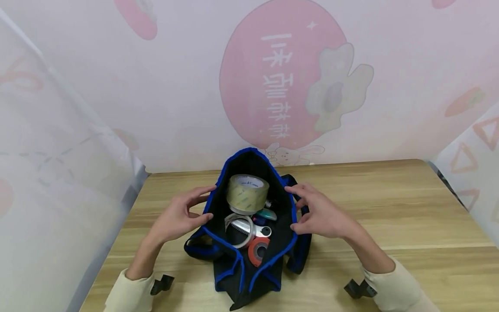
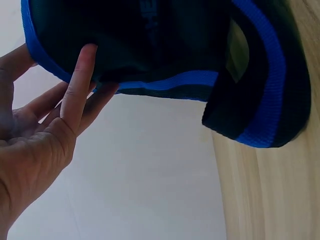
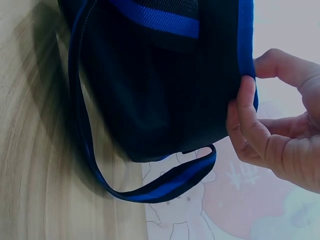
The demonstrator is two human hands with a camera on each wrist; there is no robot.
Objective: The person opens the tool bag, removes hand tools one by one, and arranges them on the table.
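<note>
A black tool bag with blue trim (image 1: 280, 232) stands open-topped on the table. My left hand (image 1: 179, 215) pinches its left rim, with the thumb at the inner edge and fingers against the outer wall. On the opposite rim, my right hand (image 1: 322, 213) grips the blue edging between thumb and fingers. Inside lie a large roll of clear packing tape (image 1: 246, 197), a thin pale tape roll (image 1: 251, 232), a red tape roll (image 1: 253, 252), a silver-white tool with a round hole (image 1: 262, 231) and a small teal item (image 1: 267, 213). Other contents are partly hidden.
The bag sits on a wood-grain table (image 1: 390, 203). Strap loops hang at its sides, one strap (image 3: 170, 187) showing in the right wrist view. A printed pale curtain (image 1: 175, 86) rises behind the table's back edge.
</note>
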